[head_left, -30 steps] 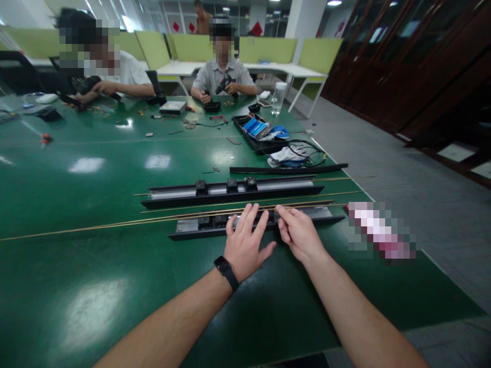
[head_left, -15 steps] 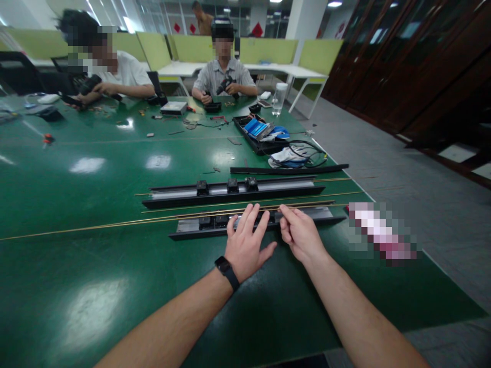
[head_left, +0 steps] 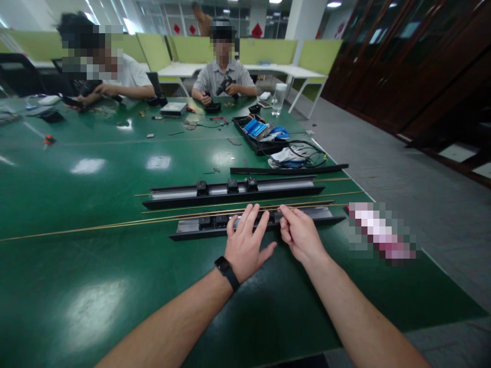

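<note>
My left hand (head_left: 248, 243), a dark watch (head_left: 226, 272) at its wrist, is open with fingers apart across the middle of the nearer black channel (head_left: 199, 233). Its fingertips touch or nearly touch the thin gold-coloured rods (head_left: 153, 220) lying lengthwise there. My right hand (head_left: 302, 234) is just to the right, thumb and forefinger pinched at a rod, the other fingers curled. Small black blocks (head_left: 221, 220) sit inside the channel; part of it is hidden beneath my hands. Behind it, parallel, lies a second black channel (head_left: 233, 196) with three blocks (head_left: 232, 185).
A black strip (head_left: 289, 169) lies behind the channels. Beyond are gloves with cables (head_left: 295, 154) and a black tray (head_left: 264, 148) of blue items. A pixelated object (head_left: 379, 230) lies right, near the green table's edge. Two people sit opposite, one holding a drill (head_left: 224, 85).
My hands, the rods and the channels show no visible movement. In the background, the standing person's upper body has shifted slightly.
</note>
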### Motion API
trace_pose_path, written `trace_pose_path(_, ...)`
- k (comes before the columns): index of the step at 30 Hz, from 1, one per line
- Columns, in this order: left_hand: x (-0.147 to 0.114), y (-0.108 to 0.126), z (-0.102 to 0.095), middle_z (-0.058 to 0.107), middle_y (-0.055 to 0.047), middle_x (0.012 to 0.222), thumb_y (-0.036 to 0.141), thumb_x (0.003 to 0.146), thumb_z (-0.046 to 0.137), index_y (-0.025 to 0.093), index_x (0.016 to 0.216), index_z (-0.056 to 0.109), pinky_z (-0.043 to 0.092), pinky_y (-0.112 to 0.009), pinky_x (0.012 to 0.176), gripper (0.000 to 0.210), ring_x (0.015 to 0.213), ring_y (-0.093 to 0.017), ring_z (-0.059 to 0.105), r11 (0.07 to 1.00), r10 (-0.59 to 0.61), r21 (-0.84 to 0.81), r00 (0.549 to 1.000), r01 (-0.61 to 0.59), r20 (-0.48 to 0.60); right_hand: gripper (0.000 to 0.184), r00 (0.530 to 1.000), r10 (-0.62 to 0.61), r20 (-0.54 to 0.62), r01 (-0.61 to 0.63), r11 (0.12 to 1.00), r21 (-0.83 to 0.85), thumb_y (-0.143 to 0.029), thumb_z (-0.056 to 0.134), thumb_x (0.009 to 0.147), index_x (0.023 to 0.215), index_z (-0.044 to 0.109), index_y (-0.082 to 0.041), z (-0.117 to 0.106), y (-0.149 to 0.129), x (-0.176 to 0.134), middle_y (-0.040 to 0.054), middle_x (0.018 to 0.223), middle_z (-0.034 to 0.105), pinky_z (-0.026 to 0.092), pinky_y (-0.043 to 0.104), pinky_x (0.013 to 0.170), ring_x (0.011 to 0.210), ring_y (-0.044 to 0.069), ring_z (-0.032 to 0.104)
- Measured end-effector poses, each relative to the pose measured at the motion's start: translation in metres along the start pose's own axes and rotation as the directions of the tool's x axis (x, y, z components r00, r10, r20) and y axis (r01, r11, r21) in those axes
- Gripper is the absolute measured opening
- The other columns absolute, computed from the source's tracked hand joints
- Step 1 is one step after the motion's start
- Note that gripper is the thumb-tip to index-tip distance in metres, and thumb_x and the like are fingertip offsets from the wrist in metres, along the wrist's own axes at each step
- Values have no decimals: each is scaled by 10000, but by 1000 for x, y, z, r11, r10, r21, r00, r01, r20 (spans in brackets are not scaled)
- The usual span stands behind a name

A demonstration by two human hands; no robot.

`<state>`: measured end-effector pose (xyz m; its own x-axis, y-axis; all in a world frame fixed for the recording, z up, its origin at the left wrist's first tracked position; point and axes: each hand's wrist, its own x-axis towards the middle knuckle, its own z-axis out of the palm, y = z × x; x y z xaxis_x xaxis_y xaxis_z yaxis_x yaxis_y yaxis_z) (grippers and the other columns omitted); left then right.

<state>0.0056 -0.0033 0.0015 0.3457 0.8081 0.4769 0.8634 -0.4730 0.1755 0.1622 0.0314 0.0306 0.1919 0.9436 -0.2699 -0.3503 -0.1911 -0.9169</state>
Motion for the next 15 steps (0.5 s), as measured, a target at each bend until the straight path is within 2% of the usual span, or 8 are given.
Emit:
trace_pose_path(8, 0, 0, -1, 313, -87, 1624, 553, 905, 539, 255, 1508, 403, 248, -501, 1155, 686, 1506, -272, 269, 1000, 2, -4, 1000, -2, 4, 346, 1000, -5, -19, 5, 1000, 9, -441, 799, 756, 842, 593, -176, 0, 1, 0, -67, 489, 523, 199, 145, 257, 268, 38, 352)
trace_pose_path(15, 0, 0, 0, 345, -106, 1609, 549, 891, 566, 247, 1498, 425, 246, -504, 1160, 693, 1492, -292, 296, 1000, 1, -5, 1000, -1, -8, 342, 1000, -1, 19, 2, 999, -41, -447, 791, 767, 825, 594, -173, 1, -1, -1, -50, 502, 556, 181, 152, 264, 272, 43, 365)
